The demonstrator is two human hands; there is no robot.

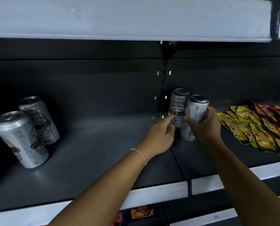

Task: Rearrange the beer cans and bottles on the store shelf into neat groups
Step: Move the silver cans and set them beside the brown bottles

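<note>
Right hand [204, 126] is gripping a rigid, slick beer can [195, 115] mid-body, while left hand [160, 136], fingers loosely curled and holding nothing, is touching the neighbouring can [178, 106].

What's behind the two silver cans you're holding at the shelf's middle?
Behind the two upright silver beer cans only the dark metal back panel and its slotted upright show. The cans and both hands hide the shelf floor directly behind them.

A single head-worn wide-angle view was aimed forward and down into the dark shelf [90, 154] from close range, with both forearms seen reaching in from the lower edge.
</note>
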